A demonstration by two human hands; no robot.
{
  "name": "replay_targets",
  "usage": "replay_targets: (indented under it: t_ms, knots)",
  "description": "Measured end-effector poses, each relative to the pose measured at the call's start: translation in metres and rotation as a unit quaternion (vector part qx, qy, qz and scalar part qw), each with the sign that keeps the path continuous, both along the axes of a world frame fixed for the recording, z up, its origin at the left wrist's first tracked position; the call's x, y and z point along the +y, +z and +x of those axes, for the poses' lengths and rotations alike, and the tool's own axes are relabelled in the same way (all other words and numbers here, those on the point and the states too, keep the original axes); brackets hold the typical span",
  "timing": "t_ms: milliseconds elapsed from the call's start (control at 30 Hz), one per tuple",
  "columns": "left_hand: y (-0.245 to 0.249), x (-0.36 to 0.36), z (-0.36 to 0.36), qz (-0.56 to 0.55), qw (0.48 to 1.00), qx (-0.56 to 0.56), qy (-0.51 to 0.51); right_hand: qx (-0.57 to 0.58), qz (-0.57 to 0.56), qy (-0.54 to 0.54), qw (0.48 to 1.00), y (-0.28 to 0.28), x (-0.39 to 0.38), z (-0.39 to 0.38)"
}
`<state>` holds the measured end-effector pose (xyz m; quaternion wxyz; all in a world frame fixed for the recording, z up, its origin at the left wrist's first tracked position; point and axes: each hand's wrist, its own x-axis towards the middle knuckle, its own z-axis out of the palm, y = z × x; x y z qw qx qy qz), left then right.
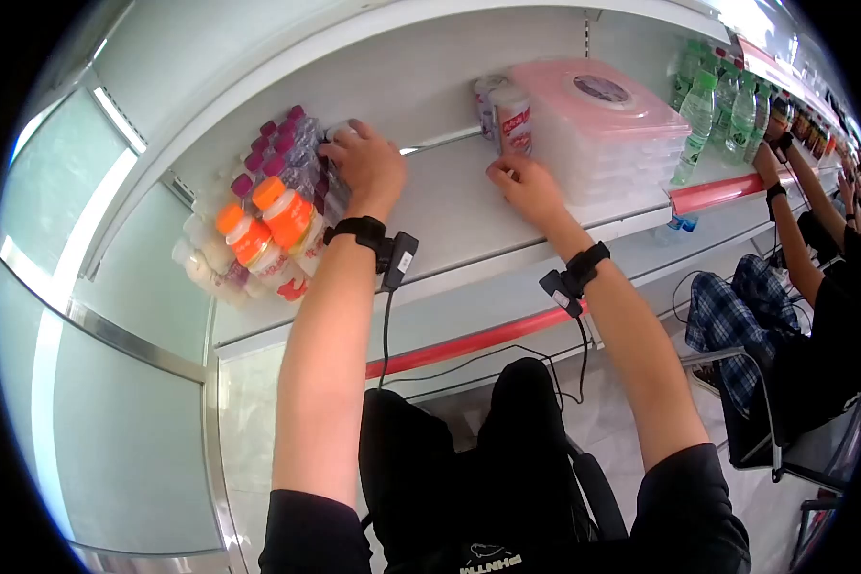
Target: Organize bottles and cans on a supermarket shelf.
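At the left of the shelf (pixel 440 206), my left hand (pixel 368 170) is closed around a pale, silvery-topped can (pixel 339 130), mostly hidden behind the fingers. It stands right beside a row of clear bottles with purple caps (pixel 284 143). In front of those are orange-capped bottles (pixel 287 212) with orange and white labels. My right hand (pixel 534 193) hovers low over the shelf with bent fingers drawn together and nothing visible in them. Just behind it stand a white and red can (pixel 512 120) and another can (pixel 489 96), next to a stack of clear boxes with a pink lid (pixel 598 124).
Green-capped water bottles (pixel 696 124) stand right of the boxes. Milky bottles (pixel 201 239) fill the left end by a glass panel (pixel 129 421). Cables (pixel 386 335) hang from both wristbands. Another person's arm (pixel 794 220) reaches to the shelf at right, beside a chair (pixel 761 421).
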<state>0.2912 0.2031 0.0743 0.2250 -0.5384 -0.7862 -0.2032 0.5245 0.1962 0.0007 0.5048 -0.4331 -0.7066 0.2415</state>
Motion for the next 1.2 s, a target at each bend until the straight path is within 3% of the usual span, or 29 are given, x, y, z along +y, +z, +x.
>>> replay_targets:
  t_ms: [67, 133, 300, 367, 467, 700, 733, 800, 933, 1000, 1033, 1100, 1167, 1200]
  knots:
    - [0.007, -0.001, -0.011, 0.025, 0.999, -0.023, -0.042, -0.006, 0.005, 0.008, 1.0, 0.002, 0.001, 0.002]
    - [0.009, -0.003, -0.014, 0.016, 0.997, -0.062, -0.042, 0.059, -0.062, 0.004, 0.996, -0.002, 0.004, 0.0]
    - [-0.003, 0.009, -0.024, 0.006, 0.99, -0.127, -0.064, 0.046, -0.032, 0.017, 0.998, -0.008, 0.011, -0.001]
    - [-0.008, 0.019, -0.017, 0.057, 0.977, -0.123, -0.165, 0.042, -0.031, 0.011, 0.999, -0.004, 0.005, 0.0]
    - [-0.015, 0.046, 0.014, 0.051, 0.952, -0.182, -0.239, 0.047, -0.032, 0.013, 0.998, -0.005, 0.005, -0.001]
    - [-0.031, 0.112, 0.059, 0.14, 0.91, -0.184, -0.344, 0.041, -0.033, -0.003, 0.999, 0.001, 0.002, -0.001]
    - [-0.031, 0.12, 0.055, 0.135, 0.911, -0.185, -0.344, 0.033, -0.033, -0.001, 0.999, -0.002, 0.003, -0.001]
    - [-0.03, 0.122, 0.045, 0.085, 0.865, -0.205, -0.45, 0.033, -0.029, -0.006, 0.999, -0.006, 0.007, -0.003]
    - [-0.02, 0.092, 0.037, 0.133, 0.895, -0.101, -0.414, 0.033, -0.01, -0.004, 0.999, -0.007, 0.01, -0.005]
    - [0.002, 0.073, 0.03, 0.126, 0.963, 0.067, -0.229, 0.033, -0.018, -0.009, 0.999, -0.007, 0.005, -0.004]
    - [0.015, 0.066, 0.024, 0.129, 0.963, 0.07, -0.226, 0.03, -0.018, -0.018, 0.999, -0.004, 0.004, -0.004]
    - [0.036, 0.054, 0.006, -0.038, 0.975, 0.205, -0.071, 0.044, -0.034, -0.017, 0.998, -0.004, 0.005, -0.001]
    - [0.048, 0.052, -0.025, -0.102, 0.993, 0.051, -0.009, 0.061, -0.035, -0.026, 0.997, 0.002, 0.006, 0.005]
    - [0.045, 0.059, -0.044, -0.153, 0.986, 0.049, -0.031, 0.056, -0.011, -0.023, 0.998, -0.007, 0.007, 0.001]
